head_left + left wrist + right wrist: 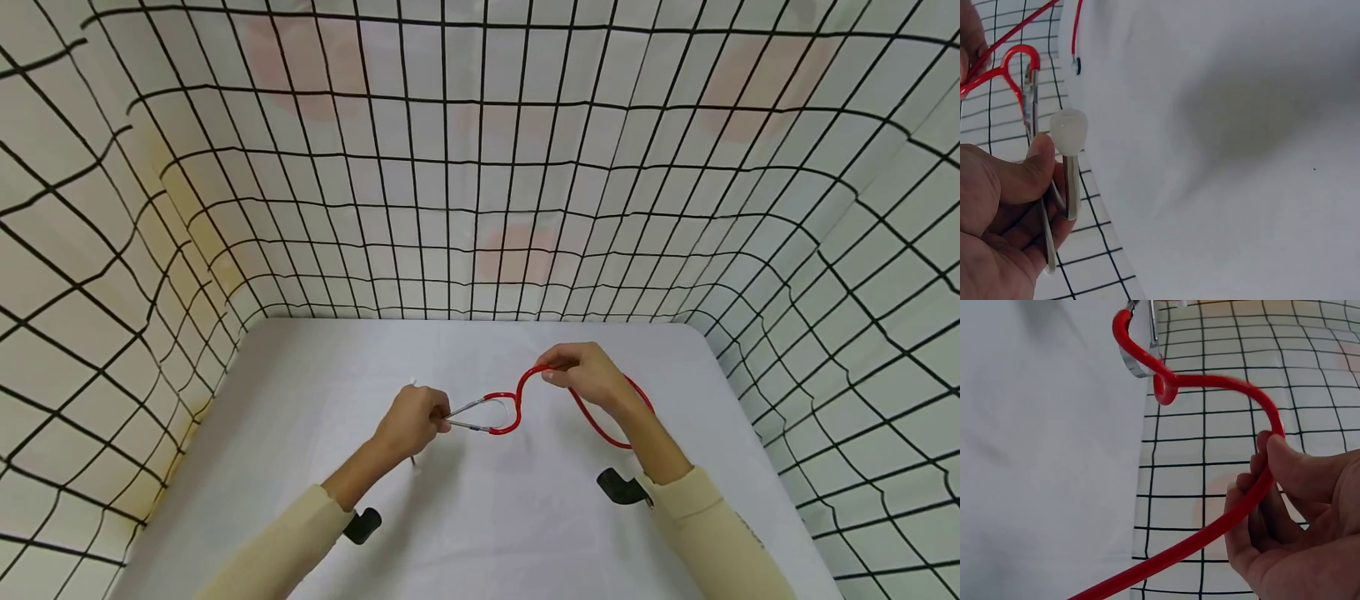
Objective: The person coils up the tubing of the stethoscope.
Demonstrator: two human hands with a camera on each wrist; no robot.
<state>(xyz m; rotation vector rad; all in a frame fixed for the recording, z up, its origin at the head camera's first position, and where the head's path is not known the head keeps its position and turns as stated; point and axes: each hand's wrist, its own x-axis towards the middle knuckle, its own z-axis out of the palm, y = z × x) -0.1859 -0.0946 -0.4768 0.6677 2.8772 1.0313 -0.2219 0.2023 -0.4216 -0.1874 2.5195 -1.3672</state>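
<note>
A stethoscope with red tubing [518, 402] is held up over the white table between both hands. My left hand [414, 419] grips its metal ear tubes [1034, 109], thumb on top and fingers curled beneath. One pale eartip [1069, 132] stands out beyond the fingers in the left wrist view. To the right, my right hand [588, 373] pinches the red tube between thumb and fingers a little past the Y-shaped fork [1171, 381]. The rest of the tube loops down behind the right forearm. A small dark-rimmed end piece [1077, 65] shows at the tube's far end in the left wrist view.
A white table surface [517, 517] lies under the hands. Black wire grid panels [480, 158] rise at the back and along both sides, with white cloth behind them. Dark camera mounts [621, 487] stick out from both sleeves.
</note>
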